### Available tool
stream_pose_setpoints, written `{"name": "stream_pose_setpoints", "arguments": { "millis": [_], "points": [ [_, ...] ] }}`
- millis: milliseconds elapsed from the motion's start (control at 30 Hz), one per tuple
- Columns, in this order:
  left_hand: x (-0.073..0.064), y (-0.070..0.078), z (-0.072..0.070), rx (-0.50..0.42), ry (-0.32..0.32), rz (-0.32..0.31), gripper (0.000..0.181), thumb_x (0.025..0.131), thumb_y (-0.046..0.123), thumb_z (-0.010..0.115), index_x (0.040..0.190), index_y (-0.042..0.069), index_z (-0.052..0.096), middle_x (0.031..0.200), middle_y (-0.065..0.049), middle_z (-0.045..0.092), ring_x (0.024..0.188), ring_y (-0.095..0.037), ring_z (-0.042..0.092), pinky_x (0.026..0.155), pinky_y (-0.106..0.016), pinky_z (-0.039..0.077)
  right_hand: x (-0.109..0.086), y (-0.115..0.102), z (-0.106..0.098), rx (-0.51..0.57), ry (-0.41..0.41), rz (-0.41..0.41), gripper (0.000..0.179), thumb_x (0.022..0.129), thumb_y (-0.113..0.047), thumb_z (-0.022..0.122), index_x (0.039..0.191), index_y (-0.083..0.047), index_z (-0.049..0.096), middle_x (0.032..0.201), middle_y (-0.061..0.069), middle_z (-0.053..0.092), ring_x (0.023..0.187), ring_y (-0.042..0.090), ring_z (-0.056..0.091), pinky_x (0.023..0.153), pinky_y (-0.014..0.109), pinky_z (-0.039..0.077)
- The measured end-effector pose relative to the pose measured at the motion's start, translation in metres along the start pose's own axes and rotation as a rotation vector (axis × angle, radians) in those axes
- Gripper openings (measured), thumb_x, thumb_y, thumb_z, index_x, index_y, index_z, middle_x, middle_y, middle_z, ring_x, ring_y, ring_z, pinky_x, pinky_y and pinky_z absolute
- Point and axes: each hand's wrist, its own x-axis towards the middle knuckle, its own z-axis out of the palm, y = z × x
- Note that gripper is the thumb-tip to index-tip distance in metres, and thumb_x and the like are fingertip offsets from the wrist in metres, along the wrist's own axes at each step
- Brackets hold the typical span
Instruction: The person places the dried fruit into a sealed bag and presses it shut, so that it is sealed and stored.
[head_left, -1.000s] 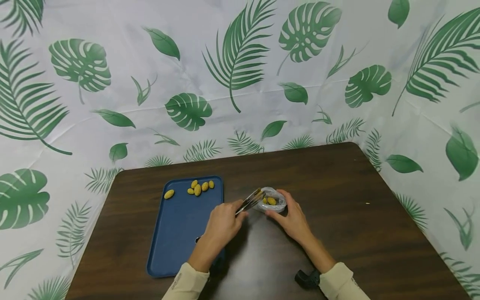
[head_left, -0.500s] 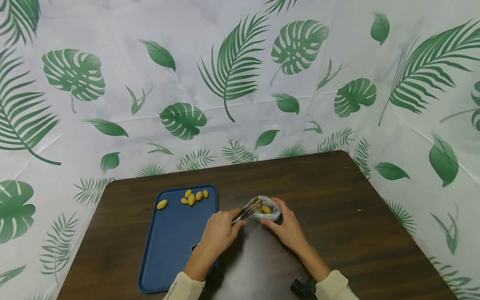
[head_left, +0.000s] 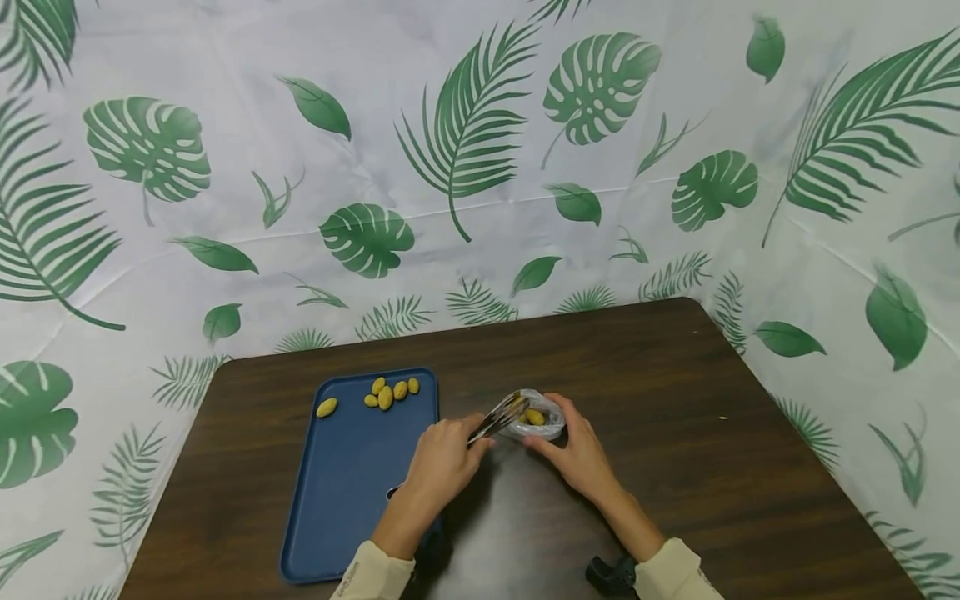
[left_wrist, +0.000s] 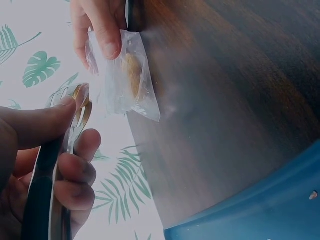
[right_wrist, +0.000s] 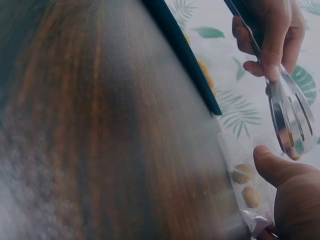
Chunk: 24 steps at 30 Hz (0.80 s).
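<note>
My left hand point(head_left: 444, 458) grips a pair of metal tongs point(head_left: 497, 419) with slotted heads, and yellow-brown colour shows at their tips. In the left wrist view, the thumb presses one arm of the tongs point(left_wrist: 75, 130) and the fingers curl round the other. Right of the tongs, my right hand point(head_left: 576, 446) holds a small clear plastic bag point(head_left: 553, 427) between thumb and fingers. Its mouth faces up, and yellow oval pieces point(head_left: 534, 417) lie inside. In the head view the tong heads reach over the bag's left rim. The right wrist view shows two pieces point(right_wrist: 251, 197) through the plastic.
A blue tray point(head_left: 345, 492) lies left of my hands on the dark wooden table point(head_left: 645, 375). Several yellow oval pieces point(head_left: 386, 397) are grouped near its far edge, with another piece point(head_left: 327, 407) at the far left corner. A leaf-patterned cloth point(head_left: 300, 183) hangs behind the table.
The head view has shifted, so the table and tray sit lower and slightly left. Both hands, the tongs and the bag keep nearly the same arrangement; the pieces on the tray have not moved.
</note>
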Motion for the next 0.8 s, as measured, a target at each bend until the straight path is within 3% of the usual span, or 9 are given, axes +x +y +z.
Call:
{"name": "stream_pose_setpoints", "arguments": {
  "millis": [267,533,800],
  "points": [
    [0.0017,-0.0009,0.0014,0.001,0.014,0.002,0.021,0.093,0.029,0.078,0.106,0.013,0.075,0.086,-0.008,0.078,0.063,-0.02,0.067,0.055,-0.033,0.046,-0.0001,-0.0007,0.0002,-0.006,0.003,0.008,0.079,0.084,-0.045,0.085,0.15,-0.021,0.048,0.141,0.01,0.064,0.13,0.042,0.057,0.101,0.067,0.044],
    [0.0004,0.0019,-0.0001,-0.02,0.0,-0.096,0.041,0.088,0.036,0.082,0.118,0.009,0.072,0.083,0.0,0.075,0.064,-0.013,0.066,0.058,-0.032,0.051,0.0005,-0.0004,-0.0009,-0.02,-0.014,0.016,0.081,0.084,-0.047,0.084,0.151,-0.023,0.047,0.146,0.01,0.061,0.133,0.046,0.053,0.1,0.07,0.043],
    [-0.0051,-0.0053,-0.008,-0.002,0.003,-0.155,0.044,0.087,0.037,0.082,0.117,0.007,0.071,0.083,0.002,0.074,0.061,-0.012,0.061,0.056,-0.031,0.048,-0.0005,-0.0014,-0.002,-0.006,-0.032,0.034,0.082,0.084,-0.048,0.084,0.152,-0.021,0.046,0.147,0.011,0.059,0.135,0.047,0.052,0.102,0.07,0.041]
  ]
}}
